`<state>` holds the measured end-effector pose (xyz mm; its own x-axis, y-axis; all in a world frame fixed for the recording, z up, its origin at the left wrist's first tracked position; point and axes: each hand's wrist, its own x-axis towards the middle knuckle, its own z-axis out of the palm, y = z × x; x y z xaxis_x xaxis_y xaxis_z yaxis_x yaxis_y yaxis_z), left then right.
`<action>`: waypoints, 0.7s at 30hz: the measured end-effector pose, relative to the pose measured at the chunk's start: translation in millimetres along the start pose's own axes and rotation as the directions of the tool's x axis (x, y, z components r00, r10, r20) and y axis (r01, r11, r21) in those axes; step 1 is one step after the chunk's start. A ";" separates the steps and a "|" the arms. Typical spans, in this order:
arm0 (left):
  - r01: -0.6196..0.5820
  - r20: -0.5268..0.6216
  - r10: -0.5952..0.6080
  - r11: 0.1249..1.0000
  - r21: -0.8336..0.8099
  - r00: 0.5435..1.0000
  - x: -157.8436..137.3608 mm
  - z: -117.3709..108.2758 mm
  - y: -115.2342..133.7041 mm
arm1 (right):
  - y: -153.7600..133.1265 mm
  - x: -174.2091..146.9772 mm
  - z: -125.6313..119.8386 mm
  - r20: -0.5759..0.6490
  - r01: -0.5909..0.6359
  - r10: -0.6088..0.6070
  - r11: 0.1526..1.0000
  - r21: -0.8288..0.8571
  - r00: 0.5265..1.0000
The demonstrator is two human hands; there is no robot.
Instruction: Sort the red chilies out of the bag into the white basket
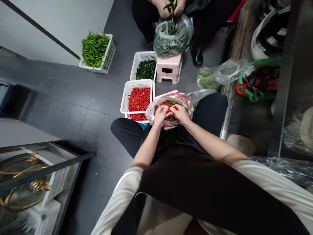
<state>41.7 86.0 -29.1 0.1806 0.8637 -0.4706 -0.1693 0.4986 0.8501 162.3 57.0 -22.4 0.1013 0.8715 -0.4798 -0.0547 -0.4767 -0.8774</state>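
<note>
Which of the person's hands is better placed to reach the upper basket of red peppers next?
Probably the left hand: it is nearer the upper basket of red peppers; the right hand is farther away.

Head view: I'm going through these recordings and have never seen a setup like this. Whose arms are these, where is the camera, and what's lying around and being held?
There is no machine here. A person wears a camera on their head, looking forward and down, so the one picture shows roughly what they face. The bare arms are theirs, with left hand and right hand together over an open plastic bag of peppers. Something red shows at the fingertips, probably a pepper; the exact grip is too small to tell.

On the grey floor to the left are white baskets of red, dark green and lighter green peppers. Opposite, a co-worker's hands are above another bag, which rests on a pink stool.
</note>
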 end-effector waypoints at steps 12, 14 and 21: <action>-0.145 0.215 0.068 0.919 0.367 0.974 3.2 -14.8 7.5 | 5.1 15.7 -8.5 -0.132 0.269 -0.273 0.962 -0.042 0.953; -0.160 0.305 0.058 0.934 0.319 0.951 2.7 -16.2 7.6 | 0.3 11.1 -7.3 -0.106 0.238 -0.229 0.968 0.077 0.968; -0.019 0.335 0.016 1.000 0.008 0.942 -4.5 -11.1 7.5 | -1.3 7.0 2.4 0.206 -0.250 0.154 0.754 0.608 0.966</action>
<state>28.8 86.7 -23.3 0.4917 0.7968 -0.3511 -0.1653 0.4814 0.8608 160.7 64.1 -24.6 -0.1148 0.7924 -0.5991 -0.6701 -0.5070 -0.5421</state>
